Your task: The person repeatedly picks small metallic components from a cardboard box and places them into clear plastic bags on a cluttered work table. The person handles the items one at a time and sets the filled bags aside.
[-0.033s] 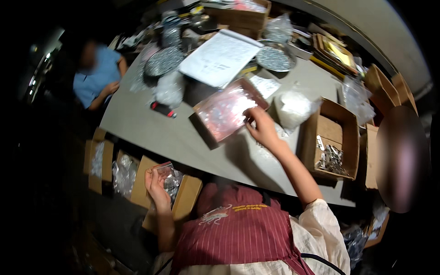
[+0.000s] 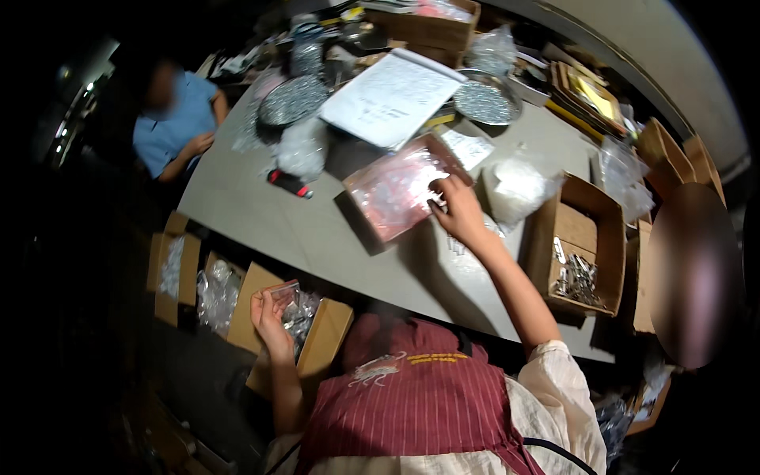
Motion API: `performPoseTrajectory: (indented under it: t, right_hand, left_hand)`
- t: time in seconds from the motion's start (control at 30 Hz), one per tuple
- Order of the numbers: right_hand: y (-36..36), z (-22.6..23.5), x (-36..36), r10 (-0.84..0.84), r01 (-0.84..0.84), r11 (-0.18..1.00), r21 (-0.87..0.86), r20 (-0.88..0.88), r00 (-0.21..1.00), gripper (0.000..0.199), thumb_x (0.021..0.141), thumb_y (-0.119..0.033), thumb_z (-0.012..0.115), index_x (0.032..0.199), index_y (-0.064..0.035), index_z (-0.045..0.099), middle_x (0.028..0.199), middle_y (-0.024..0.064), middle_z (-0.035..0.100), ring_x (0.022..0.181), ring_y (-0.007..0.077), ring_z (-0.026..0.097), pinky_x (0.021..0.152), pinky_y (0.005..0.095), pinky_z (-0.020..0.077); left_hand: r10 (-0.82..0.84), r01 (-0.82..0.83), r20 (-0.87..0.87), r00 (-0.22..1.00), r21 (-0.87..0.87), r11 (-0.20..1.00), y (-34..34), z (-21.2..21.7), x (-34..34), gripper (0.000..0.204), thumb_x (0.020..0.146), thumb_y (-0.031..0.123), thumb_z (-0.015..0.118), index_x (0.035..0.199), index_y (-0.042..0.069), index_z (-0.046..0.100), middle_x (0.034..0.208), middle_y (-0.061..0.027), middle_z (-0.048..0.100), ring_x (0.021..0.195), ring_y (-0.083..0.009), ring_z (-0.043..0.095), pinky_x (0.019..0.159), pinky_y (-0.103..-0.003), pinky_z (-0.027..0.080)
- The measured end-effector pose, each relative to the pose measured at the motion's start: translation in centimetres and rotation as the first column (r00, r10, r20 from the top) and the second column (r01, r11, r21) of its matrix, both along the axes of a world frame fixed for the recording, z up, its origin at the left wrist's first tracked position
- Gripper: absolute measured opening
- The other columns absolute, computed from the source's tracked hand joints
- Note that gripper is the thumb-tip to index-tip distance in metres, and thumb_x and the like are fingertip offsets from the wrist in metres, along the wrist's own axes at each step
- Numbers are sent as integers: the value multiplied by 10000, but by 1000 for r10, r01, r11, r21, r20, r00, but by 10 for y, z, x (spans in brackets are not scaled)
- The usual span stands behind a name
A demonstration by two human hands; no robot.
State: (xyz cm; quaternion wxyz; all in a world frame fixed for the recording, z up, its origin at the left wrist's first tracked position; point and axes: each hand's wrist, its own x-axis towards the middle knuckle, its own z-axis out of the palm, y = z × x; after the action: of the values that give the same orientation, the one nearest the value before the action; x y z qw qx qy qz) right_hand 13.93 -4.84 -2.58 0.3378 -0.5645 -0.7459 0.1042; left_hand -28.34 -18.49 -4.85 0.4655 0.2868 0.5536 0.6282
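My left hand [image 2: 269, 317] is down beside the table and holds a small clear bag of metal parts [image 2: 286, 299] over an open cardboard box [image 2: 328, 336] of similar bags. My right hand [image 2: 457, 210] reaches across the grey table [image 2: 317, 229]. Its fingertips are on the right edge of a shallow cardboard tray [image 2: 400, 190] filled with pinkish clear packets. The fingers are curled there, and whether they pinch a packet is hidden. I wear a red striped apron over a pale sleeve.
An open box with metal parts [image 2: 576, 261] stands right of my arm, and a white filled bag [image 2: 514, 186] lies behind it. A paper sheet [image 2: 392, 95], round trays of small parts [image 2: 484, 99] and a red-black marker [image 2: 289, 184] lie farther off. A person in blue [image 2: 178, 127] sits far left. Boxes of bags [image 2: 194, 285] line the floor.
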Motion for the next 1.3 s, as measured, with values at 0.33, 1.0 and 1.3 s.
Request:
performPoseTrajectory:
  t: [0.33, 1.0, 1.3]
  right_hand:
    - [57, -22, 23, -106, 38, 951, -305, -208, 972, 235, 890, -201, 706, 1018, -15, 772, 968, 160, 771, 865, 268, 744, 797, 364, 556]
    - [-111, -30, 59, -138, 116, 984, -138, -161, 977, 366, 846, -30, 700, 1211, -48, 693, 1290, 155, 659, 1186, 357, 628, 989, 399, 509]
    - [-81, -72, 100, -516, 589, 798, -129, 358, 778, 225, 864, -158, 684, 967, 27, 606, 963, 236, 674, 837, 400, 705, 730, 487, 577]
  left_hand:
    - [5, -14, -158, 987, -56, 998, -12, -35, -7, 215, 1061, 181, 568, 1150, -12, 606, 1103, -141, 711, 1020, -232, 700, 901, -333, 542]
    - [-746, 736, -209, 632, -139, 662, 80, 14, 203, 231, 982, 107, 650, 1169, -25, 687, 1003, -48, 739, 921, -110, 687, 808, -255, 544]
    - [-463, 748, -819, 339, -64, 660, 50, 1, 223, 196, 935, 101, 650, 1082, 106, 779, 910, -150, 691, 857, -347, 664, 773, -417, 533]
